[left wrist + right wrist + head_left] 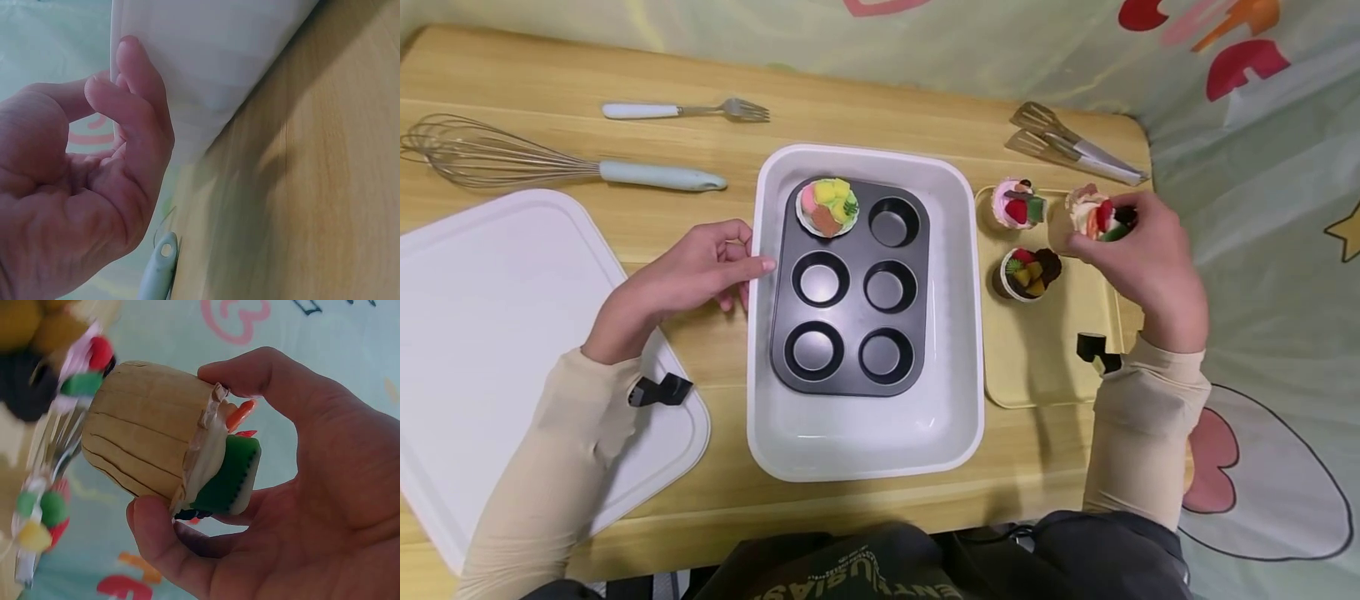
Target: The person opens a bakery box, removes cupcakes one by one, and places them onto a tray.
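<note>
My right hand (1150,250) grips a cupcake (144,428) with a tan pleated cup, cream, and red and green toppings, thumb and fingertips on opposite sides. It is tipped sideways in the right wrist view, over the yellow tray (1067,358) in the head view. On that tray stand a pink-topped cupcake (1013,205) and a dark fruit-topped cupcake (1028,273). My left hand (696,267) holds the left rim of a white basin (865,437), thumb over the edge, fingers outside. Inside lies a dark muffin pan (853,333) with a fruit-topped cupcake (827,207) in its back-left cup.
A whisk (625,172) and a fork (692,110) lie at the back left, beyond a white board (490,333). Metal tongs (1067,146) rest at the back right. Patterned curtains (925,50) border the table (722,433) at the back and right.
</note>
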The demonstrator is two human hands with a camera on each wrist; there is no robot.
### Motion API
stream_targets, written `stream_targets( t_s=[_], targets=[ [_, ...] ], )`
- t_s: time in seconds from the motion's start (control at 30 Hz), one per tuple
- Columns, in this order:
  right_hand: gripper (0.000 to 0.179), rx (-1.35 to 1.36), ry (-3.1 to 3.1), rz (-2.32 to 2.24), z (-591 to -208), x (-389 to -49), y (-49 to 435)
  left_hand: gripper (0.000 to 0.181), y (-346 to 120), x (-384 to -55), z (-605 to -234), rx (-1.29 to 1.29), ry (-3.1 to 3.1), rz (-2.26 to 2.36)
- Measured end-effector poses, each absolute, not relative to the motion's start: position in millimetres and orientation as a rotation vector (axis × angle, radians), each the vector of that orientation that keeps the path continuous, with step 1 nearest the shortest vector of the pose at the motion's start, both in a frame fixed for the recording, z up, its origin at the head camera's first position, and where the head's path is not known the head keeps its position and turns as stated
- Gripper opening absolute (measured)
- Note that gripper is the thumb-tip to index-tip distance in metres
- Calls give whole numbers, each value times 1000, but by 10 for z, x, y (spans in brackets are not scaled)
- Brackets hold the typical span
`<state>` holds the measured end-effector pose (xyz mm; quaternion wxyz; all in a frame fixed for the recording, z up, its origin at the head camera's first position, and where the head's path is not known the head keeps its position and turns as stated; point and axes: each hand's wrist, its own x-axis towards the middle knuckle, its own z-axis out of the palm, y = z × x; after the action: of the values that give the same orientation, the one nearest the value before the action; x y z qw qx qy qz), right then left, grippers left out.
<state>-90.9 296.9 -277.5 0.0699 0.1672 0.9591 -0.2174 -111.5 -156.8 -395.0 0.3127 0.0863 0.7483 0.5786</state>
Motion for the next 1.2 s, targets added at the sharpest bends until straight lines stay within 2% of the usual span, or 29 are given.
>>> stream_targets(
  t_s=[0.3, 0.63, 0.97, 1.2],
  targets=[
    [72, 625, 2868, -595, -2879, -869, 3309, 26, -1584, -1116, -3971, 233, 2002, 1504],
    [59, 650, 2803, -601, -3176, -780, 3574, 27, -1596, -1140, -3970, 283, 1998, 1484],
    [70, 660, 2771, -584, -3379, -736, 3630, 27, -1592, -1144, -4015, 288, 2004, 1478],
    [70, 673, 2775, -570, -3434, -742, 3596, 28, -1589, -1139, -4014, 292, 2003, 1490]
  ],
)
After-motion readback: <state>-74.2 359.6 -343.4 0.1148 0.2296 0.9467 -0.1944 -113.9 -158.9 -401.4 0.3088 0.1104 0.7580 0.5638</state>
